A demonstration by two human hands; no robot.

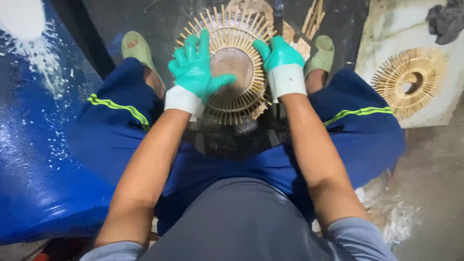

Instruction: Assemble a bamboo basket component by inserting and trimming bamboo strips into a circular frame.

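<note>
We press our gloved left hand, fingers spread flat, and our right hand, curled over the rim, on a round stick wheel between our knees; another wheel lies aside.

A second sunburst ring of bamboo sticks lies on a stained white board at the right, with a crumpled grey rag near the board's far corner. A blue plastic drum, spattered with white, fills the left side, and loose bamboo sticks lie on the dark floor ahead.

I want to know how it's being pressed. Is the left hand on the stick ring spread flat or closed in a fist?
Spread flat: the left hand lies open, its gloved fingers fanned out across the stick ring.
</note>
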